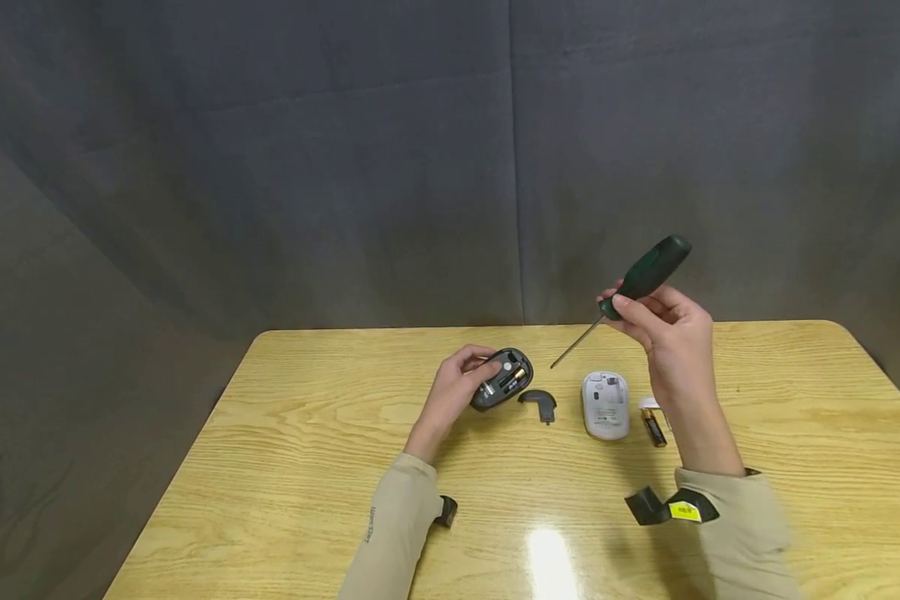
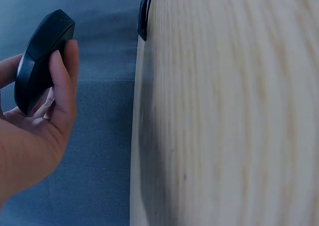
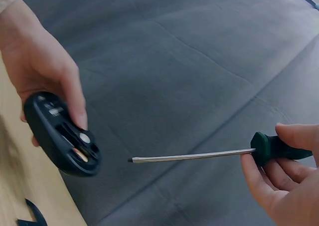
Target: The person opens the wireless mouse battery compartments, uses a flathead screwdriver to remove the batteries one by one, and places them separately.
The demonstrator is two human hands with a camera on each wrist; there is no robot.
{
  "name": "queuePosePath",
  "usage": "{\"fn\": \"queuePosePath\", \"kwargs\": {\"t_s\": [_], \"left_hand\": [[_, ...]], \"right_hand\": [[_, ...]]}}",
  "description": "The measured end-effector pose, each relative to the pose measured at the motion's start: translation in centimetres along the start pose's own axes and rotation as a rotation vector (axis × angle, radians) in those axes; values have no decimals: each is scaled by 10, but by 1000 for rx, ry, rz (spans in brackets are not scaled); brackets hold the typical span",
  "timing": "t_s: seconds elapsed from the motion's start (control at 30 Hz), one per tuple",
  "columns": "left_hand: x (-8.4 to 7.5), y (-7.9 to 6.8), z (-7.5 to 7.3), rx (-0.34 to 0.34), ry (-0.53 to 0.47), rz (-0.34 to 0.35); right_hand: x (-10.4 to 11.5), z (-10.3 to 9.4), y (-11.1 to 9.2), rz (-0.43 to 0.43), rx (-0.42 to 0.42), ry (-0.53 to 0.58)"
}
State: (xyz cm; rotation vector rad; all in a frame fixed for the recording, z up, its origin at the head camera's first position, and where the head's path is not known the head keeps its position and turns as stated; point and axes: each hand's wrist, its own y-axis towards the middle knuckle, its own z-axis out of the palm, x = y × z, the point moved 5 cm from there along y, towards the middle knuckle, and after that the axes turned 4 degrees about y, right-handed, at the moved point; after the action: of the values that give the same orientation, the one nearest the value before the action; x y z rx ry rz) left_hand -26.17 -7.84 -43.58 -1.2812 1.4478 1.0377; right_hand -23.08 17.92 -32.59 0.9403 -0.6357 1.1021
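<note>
My left hand (image 1: 453,385) grips a black computer mouse (image 1: 504,380) by its sides, underside turned up and raised off the table. Its battery bay is uncovered, and a battery (image 3: 79,155) lies inside. In my right hand (image 1: 671,329) is a screwdriver with a dark green handle (image 1: 654,267), pinched near the collar between thumb and fingers. The bare metal shaft (image 3: 199,156) slants down toward the mouse, its tip a short gap away from it. The black battery cover (image 1: 542,403) lies on the table just right of the mouse.
A white mouse (image 1: 606,406) lies bottom up on the wooden table (image 1: 307,467). To its right are a loose battery (image 1: 654,428) and a white cover (image 1: 648,402), partly hidden by my right forearm. A dark curtain (image 1: 382,167) hangs behind the table's far edge.
</note>
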Motion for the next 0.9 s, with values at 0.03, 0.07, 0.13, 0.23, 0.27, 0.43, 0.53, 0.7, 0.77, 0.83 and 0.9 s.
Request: {"fn": "queuePosePath", "kwargs": {"t_s": [0.03,0.07,0.13,0.23,0.27,0.43,0.53,0.7,0.77,0.83,0.9], "left_hand": [[0,0,0,2,0,1],[0,0,0,6,1,2],[0,0,0,12,2,0],[-2,0,1,21,4,-2],[-2,0,1,22,4,-3],[-4,0,2,14,18,0],[-4,1,2,8,25,-2],[-4,2,2,7,25,-1],[-4,2,3,8,24,2],[-4,2,3,7,24,5],[-4,2,3,5,21,8]], "right_hand": [[-2,2,0,-3,-10,-21],[-3,4,-1,-9,-18,-42],[-6,7,-2,-17,-36,-96],[-10,11,-3,-23,-57,-171],[-11,11,-4,-21,-64,-196],[-17,12,-4,4,-99,-264],[-21,12,-4,6,-94,-249],[-26,12,-4,-6,-73,-241],[-27,11,-3,-4,-75,-263],[-27,10,-4,-1,-81,-304],[-28,10,-4,4,-98,-367]]}}
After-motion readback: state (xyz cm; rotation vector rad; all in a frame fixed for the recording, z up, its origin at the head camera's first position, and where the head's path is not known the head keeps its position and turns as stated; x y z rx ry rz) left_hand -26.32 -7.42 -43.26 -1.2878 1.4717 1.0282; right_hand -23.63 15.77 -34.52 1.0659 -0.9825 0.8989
